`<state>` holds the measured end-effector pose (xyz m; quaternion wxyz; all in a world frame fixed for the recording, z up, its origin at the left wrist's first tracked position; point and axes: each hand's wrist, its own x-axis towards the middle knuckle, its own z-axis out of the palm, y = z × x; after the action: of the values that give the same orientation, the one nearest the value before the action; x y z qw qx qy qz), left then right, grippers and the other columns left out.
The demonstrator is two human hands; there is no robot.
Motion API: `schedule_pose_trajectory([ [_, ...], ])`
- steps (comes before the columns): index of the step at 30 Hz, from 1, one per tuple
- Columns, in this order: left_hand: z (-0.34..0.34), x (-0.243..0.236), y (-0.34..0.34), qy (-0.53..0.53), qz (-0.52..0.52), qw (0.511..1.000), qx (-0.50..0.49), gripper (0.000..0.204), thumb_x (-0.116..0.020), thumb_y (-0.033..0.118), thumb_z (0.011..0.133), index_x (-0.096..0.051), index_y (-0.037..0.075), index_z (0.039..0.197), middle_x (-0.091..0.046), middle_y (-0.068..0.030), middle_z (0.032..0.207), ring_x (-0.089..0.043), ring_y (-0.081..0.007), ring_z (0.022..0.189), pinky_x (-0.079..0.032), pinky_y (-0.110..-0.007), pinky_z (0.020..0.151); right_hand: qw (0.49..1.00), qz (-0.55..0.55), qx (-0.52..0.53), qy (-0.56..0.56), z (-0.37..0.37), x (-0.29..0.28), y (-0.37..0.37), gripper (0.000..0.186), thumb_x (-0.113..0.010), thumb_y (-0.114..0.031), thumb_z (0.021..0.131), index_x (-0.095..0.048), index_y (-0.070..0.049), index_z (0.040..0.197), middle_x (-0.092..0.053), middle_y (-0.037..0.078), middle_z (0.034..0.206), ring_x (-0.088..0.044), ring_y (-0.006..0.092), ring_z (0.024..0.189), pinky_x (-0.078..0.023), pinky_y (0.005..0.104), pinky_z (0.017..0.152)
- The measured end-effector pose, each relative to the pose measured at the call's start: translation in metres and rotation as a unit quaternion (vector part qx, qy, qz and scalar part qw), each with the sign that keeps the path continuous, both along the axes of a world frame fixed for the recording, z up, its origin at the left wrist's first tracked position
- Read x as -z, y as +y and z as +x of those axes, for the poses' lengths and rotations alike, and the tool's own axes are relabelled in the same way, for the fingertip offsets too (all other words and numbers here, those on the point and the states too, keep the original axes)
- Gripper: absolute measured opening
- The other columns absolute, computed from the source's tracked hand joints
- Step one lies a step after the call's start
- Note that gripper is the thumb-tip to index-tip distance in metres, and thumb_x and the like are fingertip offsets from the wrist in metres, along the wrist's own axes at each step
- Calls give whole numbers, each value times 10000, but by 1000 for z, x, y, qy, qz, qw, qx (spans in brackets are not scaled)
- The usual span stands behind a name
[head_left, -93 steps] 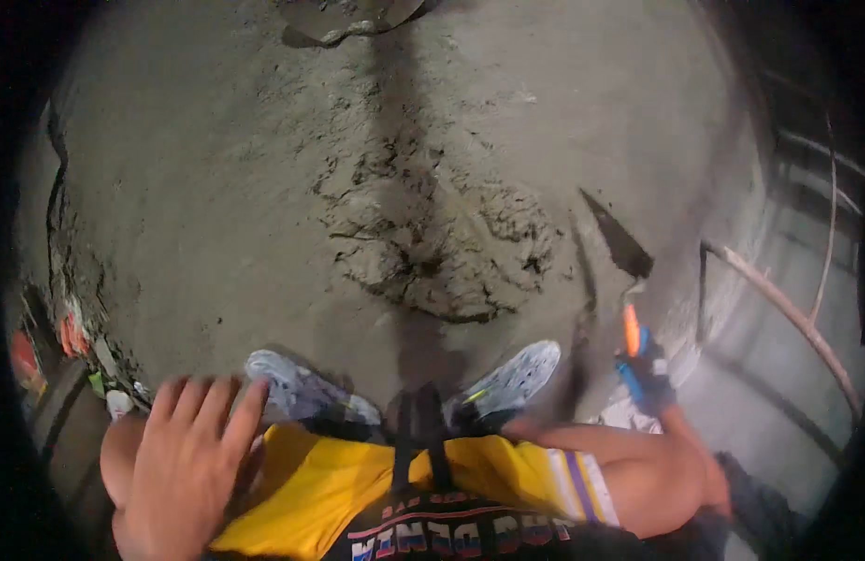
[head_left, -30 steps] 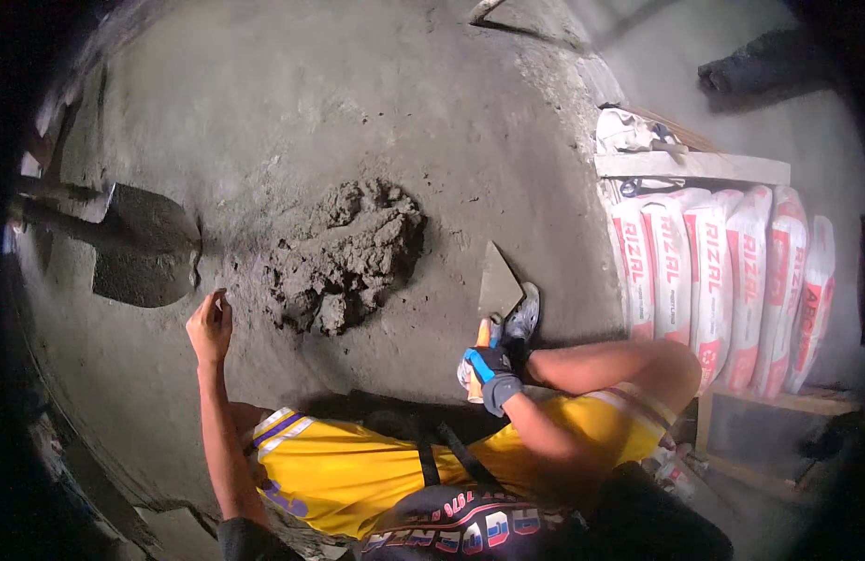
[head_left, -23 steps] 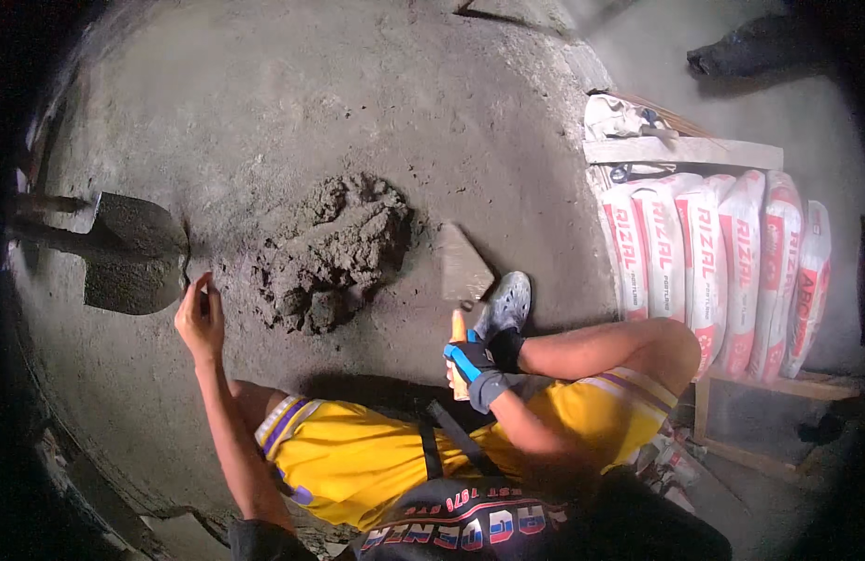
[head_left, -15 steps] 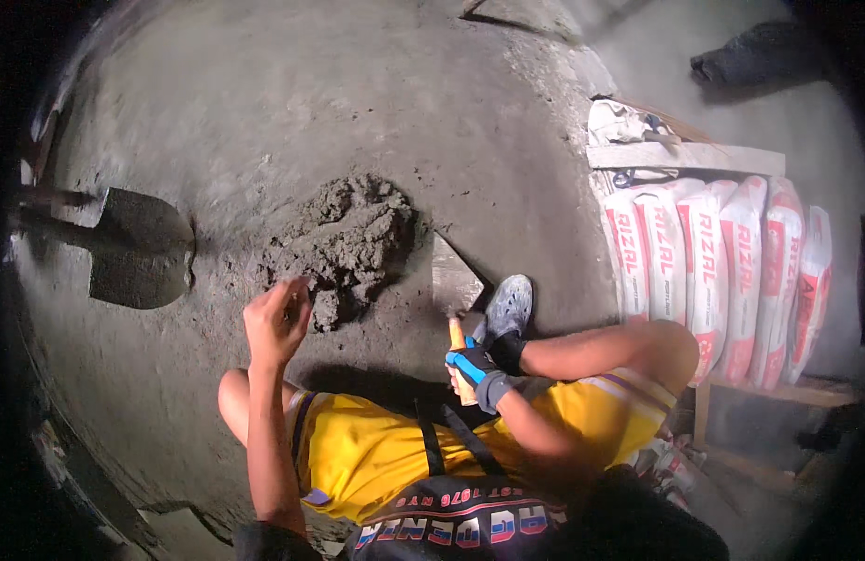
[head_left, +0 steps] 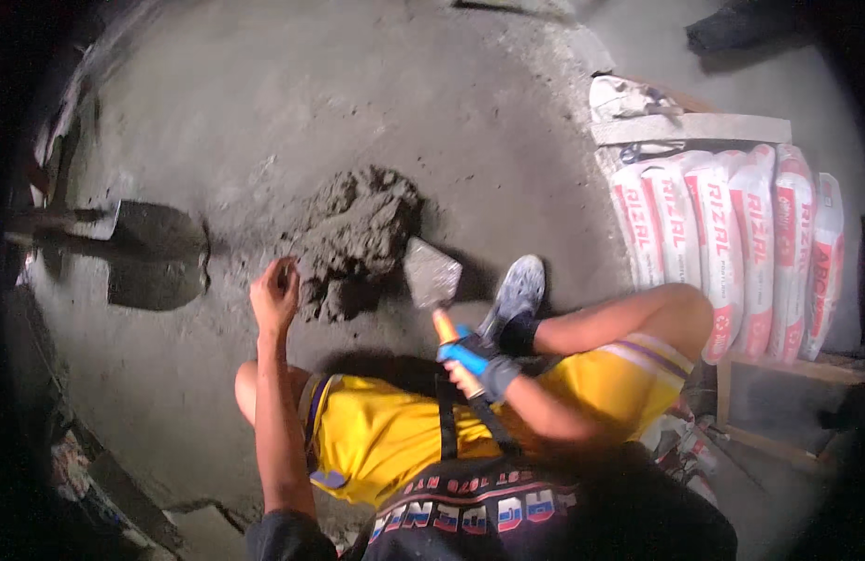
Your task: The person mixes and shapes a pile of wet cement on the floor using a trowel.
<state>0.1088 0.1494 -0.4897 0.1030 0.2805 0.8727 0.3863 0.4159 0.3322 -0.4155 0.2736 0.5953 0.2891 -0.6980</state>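
Observation:
A heap of wet grey mortar (head_left: 362,229) lies on the concrete floor in front of me. My right hand (head_left: 477,363), in a black and blue glove, grips a trowel (head_left: 433,273) by its orange-yellow handle. The trowel's pointed metal blade is smeared grey, and its tip is at the heap's right edge. My bare left hand (head_left: 275,294) is by the heap's lower left side, fingers curled in toward the thumb. What it holds, if anything, I cannot make out.
A shovel (head_left: 157,257) with a mortar-coated blade lies at the left. Several red-and-white cement bags (head_left: 713,243) stand in a row at the right, behind a wooden plank (head_left: 690,128). My shoe (head_left: 519,290) rests just right of the trowel.
The trowel has swung left toward the heap, its blade now turned up to the light. My left hand stays beside the heap, its fingers still curled. The whole view has shifted slightly.

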Motion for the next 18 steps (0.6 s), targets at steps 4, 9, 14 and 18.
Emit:
schedule_pose_trajectory([
  [4, -7, 19, -25, -23, 11, 1000, -19, 166, -657, 108, 861, -701, 70, 1016, -521, -96, 599, -405, -136, 490, -380, -296, 508, 994, 97, -29, 43, 29, -34, 60, 179, -671, -316, 857, -605, -152, 887, -562, -4, 680, -538, 133, 503, -442, 323, 419],
  [9, -1, 18, -40, -38, 22, 999, -28, 187, -672, 132, 868, -699, 82, 1046, -572, -93, 623, -469, -126, 505, -409, -300, 521, 818, 349, -453, 63, 13, -122, 136, 278, -580, -351, 912, -623, -78, 883, -663, 123, 790, -645, 239, 647, -502, 399, 560],
  [14, 56, -52, -1, -162, -143, 957, 193, 362, -679, 276, 895, -625, 96, 1204, -715, -158, 893, -689, -336, 770, -539, -425, 697, 718, 353, -600, 17, -16, -130, 187, 319, -557, -354, 928, -603, -49, 1010, -654, 167, 922, -641, 296, 783, -497, 419, 684],
  [18, 162, -101, 64, -150, -220, 871, 412, 820, -599, 671, 845, -501, 50, 1371, -638, -220, 1227, -625, -370, 1129, -521, -463, 931, 695, 316, -646, 3, -42, -82, 200, 375, -539, -356, 940, -588, -27, 1111, -647, 202, 1028, -638, 342, 892, -494, 434, 783],
])
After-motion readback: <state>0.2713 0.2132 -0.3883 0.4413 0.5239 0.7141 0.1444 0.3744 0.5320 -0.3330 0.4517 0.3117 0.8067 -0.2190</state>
